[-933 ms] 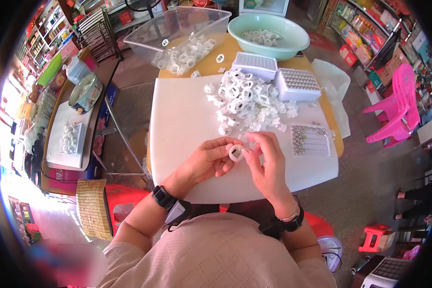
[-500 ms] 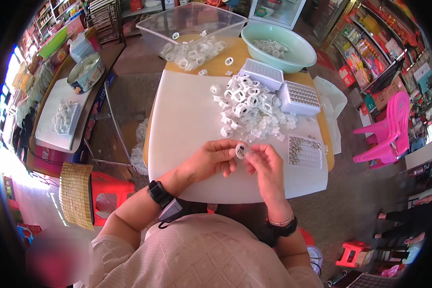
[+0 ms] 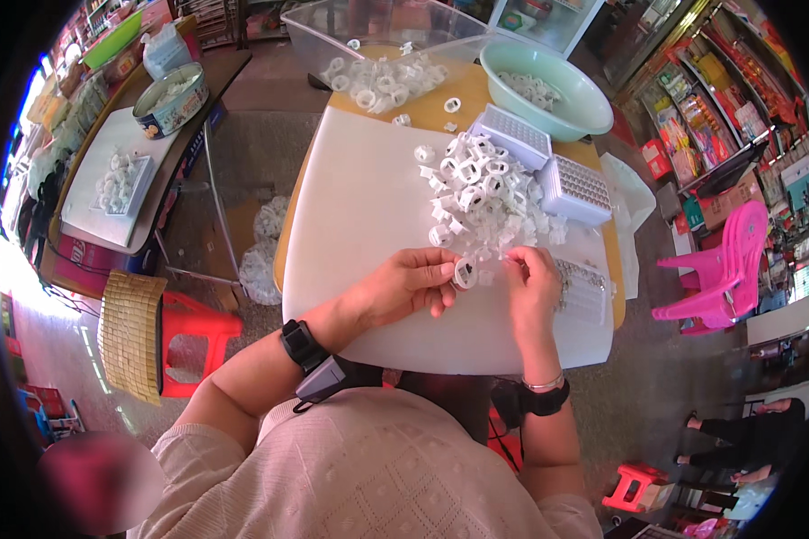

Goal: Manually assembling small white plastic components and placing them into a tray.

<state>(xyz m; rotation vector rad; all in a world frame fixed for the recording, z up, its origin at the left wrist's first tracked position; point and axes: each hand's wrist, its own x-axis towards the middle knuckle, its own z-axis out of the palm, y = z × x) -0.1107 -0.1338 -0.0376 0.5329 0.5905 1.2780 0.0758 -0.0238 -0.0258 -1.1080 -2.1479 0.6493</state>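
Note:
My left hand (image 3: 409, 286) pinches a white ring-shaped plastic part (image 3: 465, 273) with a dark centre, thumb and forefinger on its left rim. Apart from it, to the right, my right hand (image 3: 532, 286) has its thumb and forefinger pressed together at the near edge of a heap of white plastic parts (image 3: 470, 180). Whatever those fingertips hold is too small to make out. Small clear-white pieces (image 3: 503, 232) lie just beyond them. A shallow tray of small metallic pieces (image 3: 586, 292) sits right beside my right hand, which partly covers it.
Behind the heap stand two stacks of white trays (image 3: 575, 189) and a pale green basin (image 3: 548, 90). A clear plastic bin (image 3: 395, 45) with more rings is at the back. The white board (image 3: 342, 198) covers the table. Leftward, a side table holds a round tin (image 3: 169, 103).
My right hand has let go of the ring part and moved right to the heap's near edge. The left hand keeps the part. The whole view has shifted slightly.

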